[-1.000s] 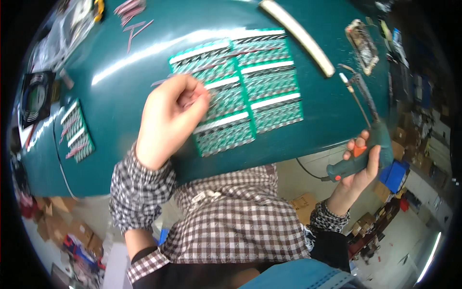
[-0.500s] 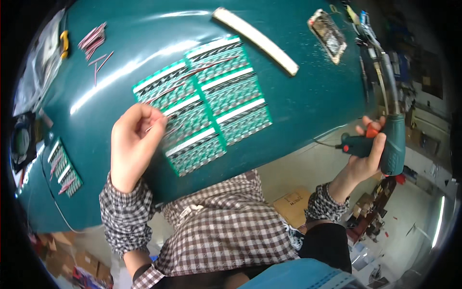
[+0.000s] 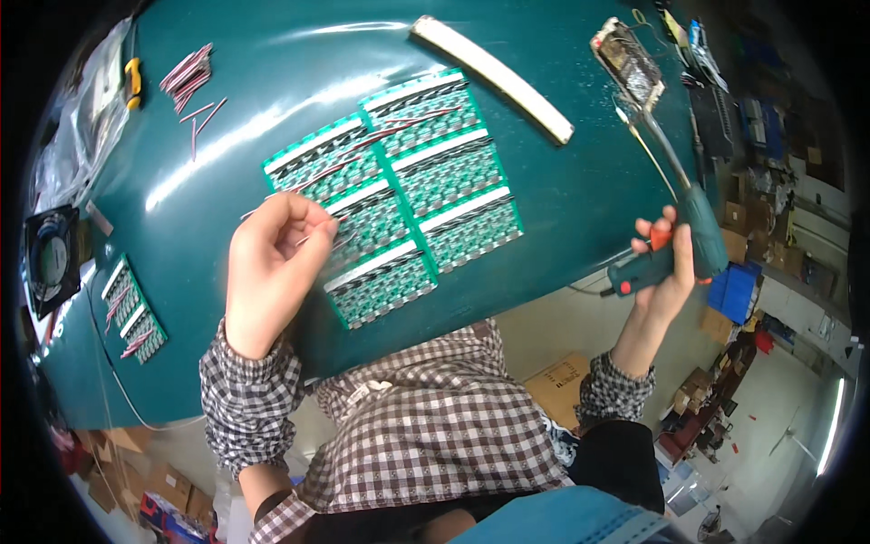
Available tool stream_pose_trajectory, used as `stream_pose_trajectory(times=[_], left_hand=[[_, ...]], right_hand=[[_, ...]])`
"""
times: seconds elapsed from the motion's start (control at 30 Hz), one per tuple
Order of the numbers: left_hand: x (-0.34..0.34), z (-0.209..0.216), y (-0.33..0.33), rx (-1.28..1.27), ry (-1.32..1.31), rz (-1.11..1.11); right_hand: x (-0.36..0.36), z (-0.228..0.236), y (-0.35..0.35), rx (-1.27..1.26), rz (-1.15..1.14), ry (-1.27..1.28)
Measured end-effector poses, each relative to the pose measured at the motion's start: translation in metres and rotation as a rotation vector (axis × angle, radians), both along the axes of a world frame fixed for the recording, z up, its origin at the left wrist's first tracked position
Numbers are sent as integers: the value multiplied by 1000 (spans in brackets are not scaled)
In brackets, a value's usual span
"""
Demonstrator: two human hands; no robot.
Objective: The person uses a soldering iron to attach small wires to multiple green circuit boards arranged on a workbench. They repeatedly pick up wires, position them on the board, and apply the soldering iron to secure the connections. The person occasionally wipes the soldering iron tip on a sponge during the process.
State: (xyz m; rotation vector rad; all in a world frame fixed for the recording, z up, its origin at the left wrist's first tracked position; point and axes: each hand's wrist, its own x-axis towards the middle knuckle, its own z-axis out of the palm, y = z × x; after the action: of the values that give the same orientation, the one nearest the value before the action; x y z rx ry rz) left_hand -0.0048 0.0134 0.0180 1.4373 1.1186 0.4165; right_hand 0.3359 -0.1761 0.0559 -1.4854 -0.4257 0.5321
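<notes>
My left hand (image 3: 272,272) is over the left edge of a panel of green circuit boards (image 3: 462,186), thumb and forefinger pinched on a thin wire (image 3: 303,241), mostly hidden by the fingers. More thin red and white wires (image 3: 362,143) lie across the boards' upper part. In my right hand (image 3: 669,288), off the table's right edge, is a green soldering gun (image 3: 700,222) with a red trigger, fingers wrapped round its grip. Its metal barrel points away from me, the tip at the near end of a small scorched tray (image 3: 627,63).
A long white strip (image 3: 494,77) lies beyond the boards. At far left are a bundle of wires (image 3: 188,74), a yellow-handled tool (image 3: 134,83) and a black fan (image 3: 53,263). A smaller circuit board (image 3: 134,313) sits at left. Tools and cables crowd the right edge.
The soldering gun has swung left and away from me, bringing its tip to the scorched tray. My left hand keeps its pinch beside the boards; the whole view has shifted slightly.
</notes>
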Motion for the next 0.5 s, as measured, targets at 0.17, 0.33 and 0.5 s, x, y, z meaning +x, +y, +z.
stream_pose_trajectory(times=[0.17,0.33,0.5], left_hand=[[-1,-4,1,-21,-52,-2],[-6,-7,0,66,-77,-20],[-12,-4,1,103,-68,-29]], right_hand=[[-25,5,-11,149,227,292],[-42,4,-12,127,297,347],[-53,3,-13,100,408,409]])
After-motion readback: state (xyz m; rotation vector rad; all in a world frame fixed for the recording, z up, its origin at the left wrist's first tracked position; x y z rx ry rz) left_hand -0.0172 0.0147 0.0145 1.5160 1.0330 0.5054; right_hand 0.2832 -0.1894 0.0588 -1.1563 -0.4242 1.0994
